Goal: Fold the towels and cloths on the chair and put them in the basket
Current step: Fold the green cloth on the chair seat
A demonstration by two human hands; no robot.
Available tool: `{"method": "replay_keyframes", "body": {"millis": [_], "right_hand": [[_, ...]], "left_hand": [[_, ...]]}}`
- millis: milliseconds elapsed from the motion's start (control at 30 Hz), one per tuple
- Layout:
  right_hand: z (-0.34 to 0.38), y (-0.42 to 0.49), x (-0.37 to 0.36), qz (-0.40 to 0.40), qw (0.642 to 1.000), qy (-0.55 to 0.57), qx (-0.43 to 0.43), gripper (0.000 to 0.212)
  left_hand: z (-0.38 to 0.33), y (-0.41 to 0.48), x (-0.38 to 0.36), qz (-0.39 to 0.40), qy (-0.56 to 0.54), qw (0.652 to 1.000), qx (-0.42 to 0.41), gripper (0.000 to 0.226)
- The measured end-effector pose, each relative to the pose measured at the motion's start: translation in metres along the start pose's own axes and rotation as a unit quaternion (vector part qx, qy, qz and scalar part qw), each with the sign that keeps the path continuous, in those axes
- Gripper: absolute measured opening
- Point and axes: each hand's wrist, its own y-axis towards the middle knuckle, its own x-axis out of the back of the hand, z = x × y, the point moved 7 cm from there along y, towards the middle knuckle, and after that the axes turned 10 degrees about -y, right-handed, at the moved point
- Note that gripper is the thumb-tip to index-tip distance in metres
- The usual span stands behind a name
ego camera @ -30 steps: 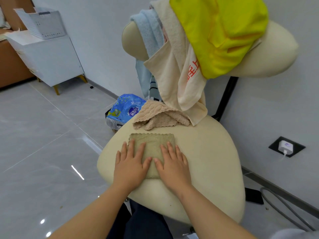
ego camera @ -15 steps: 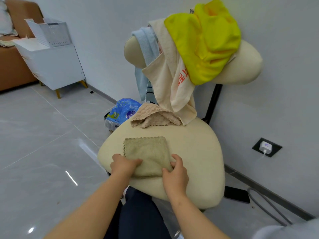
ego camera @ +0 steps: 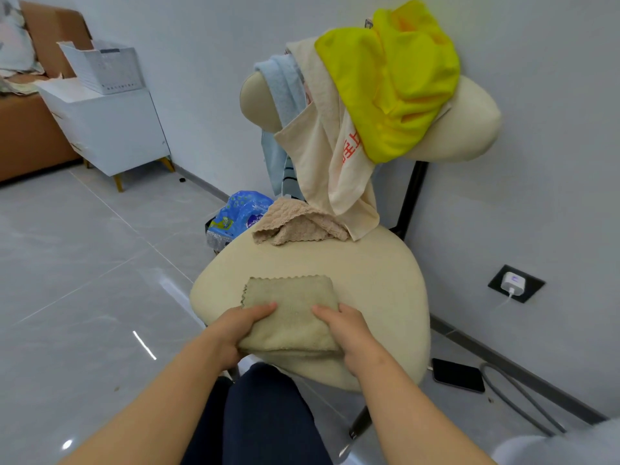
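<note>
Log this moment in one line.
left hand: grips folded olive-green square cloth | right hand: grips same cloth | cloth: on cream padded chair seat | white slatted basket: on white cabinet

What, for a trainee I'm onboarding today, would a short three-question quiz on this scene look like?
1. True or false: the left hand and right hand both grip the folded olive cloth on the chair seat.
2. Which drapes topmost over the backrest? A yellow cloth; B green jacket; C black sock.
3. Fill in: the white basket stands on a white ___.
Key: 1 true; 2 A; 3 cabinet.
</note>
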Motion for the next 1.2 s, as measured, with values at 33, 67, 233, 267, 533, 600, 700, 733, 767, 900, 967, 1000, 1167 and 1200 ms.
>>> {"method": "replay_keyframes", "body": {"millis": [33, 67, 233, 267, 533, 600, 700, 733, 767, 900, 967, 1000, 1167, 1200], "right_hand": [[0.003, -0.002, 0.002, 0.014, 0.999, 0.031, -0.005, 0.014], [0.004, -0.002, 0.004, 0.025, 0.998, 0.058, -0.012, 0.012], [0.001, 0.008, 0.004, 0.02, 0.993, 0.109, -0.043, 0.009], [0.001, 0.012, 0.002, 0.017, 0.991, 0.122, -0.048, 0.012], [0.044, 0.068, -0.021, -0.054, 0.991, 0.111, -0.046, 0.013], [0.059, 0.067, -0.032, -0.067, 0.986, 0.136, -0.064, 0.009], [0.086, 0.048, -0.042, -0.082, 0.977, 0.166, -0.103, 0.007], [0.097, 0.039, -0.045, -0.082, 0.976, 0.169, -0.114, 0.007], [0.11, 0.029, -0.048, -0.08, 0.974, 0.172, -0.124, 0.007], [0.169, -0.008, -0.055, -0.067, 0.969, 0.186, -0.149, 0.007], [0.2, -0.019, -0.059, -0.06, 0.969, 0.184, -0.154, 0.007], [0.216, -0.023, -0.062, -0.054, 0.97, 0.182, -0.152, 0.007], [0.284, -0.021, -0.082, -0.034, 0.981, 0.146, -0.119, 0.01], [0.295, -0.017, -0.088, -0.033, 0.984, 0.138, -0.112, 0.01]], "left_hand": [[-0.003, 0.001, -0.002, 0.013, 0.005, 1.0, -0.002, 0.044], [-0.004, 0.003, -0.004, 0.026, 0.018, 1.0, 0.0, 0.052], [-0.021, 0.021, -0.016, 0.046, 0.05, 0.997, -0.024, 0.038], [-0.027, 0.024, -0.019, 0.046, 0.039, 0.998, -0.033, 0.032], [-0.088, 0.07, -0.006, 0.015, 0.003, 0.998, -0.068, 0.019], [-0.105, 0.069, -0.001, -0.008, 0.002, 0.998, -0.058, 0.015], [-0.133, 0.049, 0.004, -0.035, 0.021, 0.999, -0.031, 0.016], [-0.143, 0.038, 0.005, -0.042, 0.03, 0.998, -0.023, 0.016], [-0.155, 0.026, 0.005, -0.049, 0.04, 0.998, -0.016, 0.014], [-0.21, -0.02, -0.003, -0.068, 0.064, 0.996, -0.003, 0.011], [-0.241, -0.039, -0.006, -0.076, 0.076, 0.994, -0.009, 0.01], [-0.256, -0.045, -0.008, -0.077, 0.08, 0.994, -0.013, 0.01], [-0.313, -0.057, -0.001, -0.082, 0.052, 0.995, -0.009, 0.014], [-0.324, -0.056, 0.003, -0.081, 0.045, 0.996, -0.009, 0.017]]}}
